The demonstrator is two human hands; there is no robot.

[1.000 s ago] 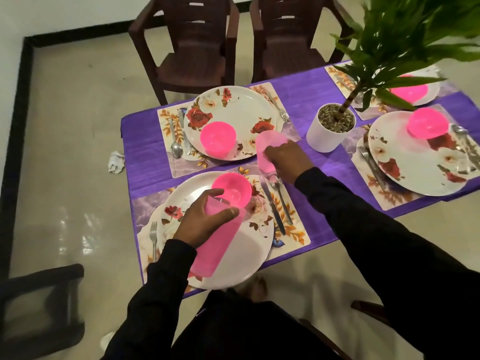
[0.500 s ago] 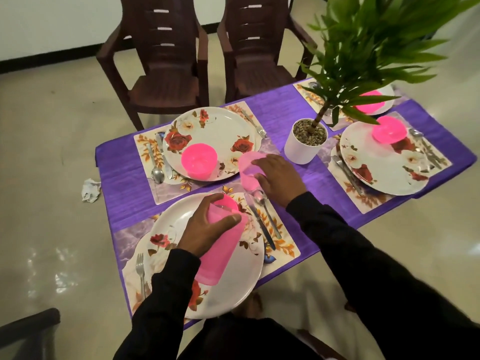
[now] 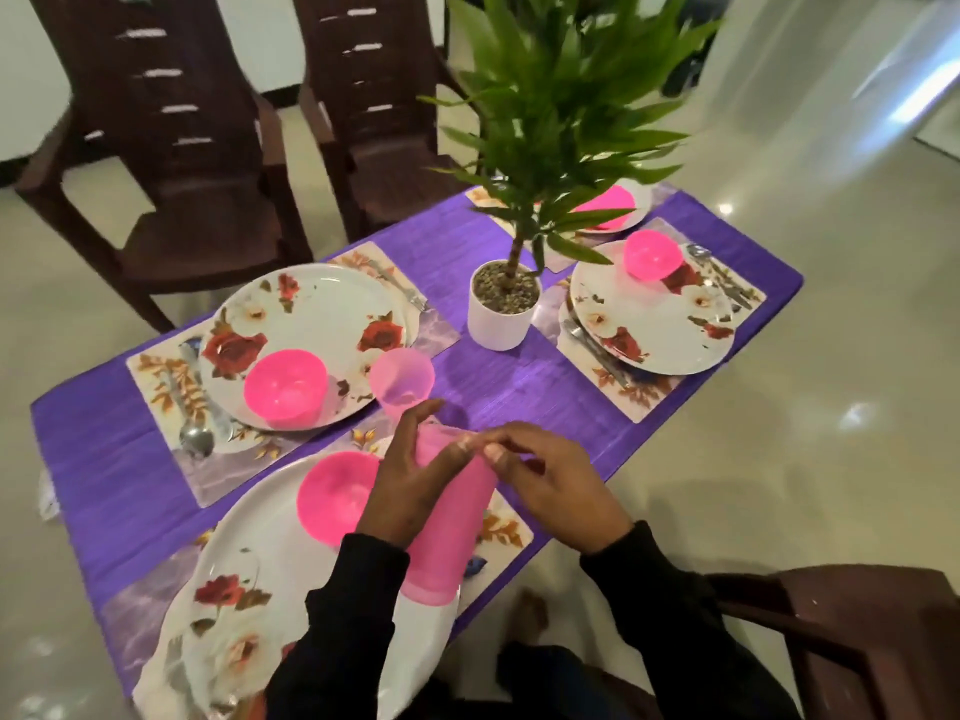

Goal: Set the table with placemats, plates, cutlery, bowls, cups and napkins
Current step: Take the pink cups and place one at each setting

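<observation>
My left hand (image 3: 410, 491) grips a stack of pink cups (image 3: 447, 537), tilted over the near flowered plate (image 3: 249, 563). My right hand (image 3: 550, 485) has its fingertips curled on the stack's upper rim and pinches it. A single pink cup (image 3: 401, 376) stands upright on the purple cloth, beside the far left plate (image 3: 311, 314). Pink bowls sit on the near plate (image 3: 335, 498), the far left plate (image 3: 284, 387) and the right plate (image 3: 652, 254). Each plate lies on a floral placemat (image 3: 156, 371) with cutlery beside it.
A white potted plant (image 3: 501, 319) stands mid-table, its leaves hiding part of the far right setting. Two brown chairs (image 3: 171, 163) stand behind the table, and another chair (image 3: 857, 626) is at my right. A spoon (image 3: 195, 433) lies left of the far plate.
My right hand let go of the single cup on the cloth and came back to the rim of the stack. The view tilted up and shifted right.
</observation>
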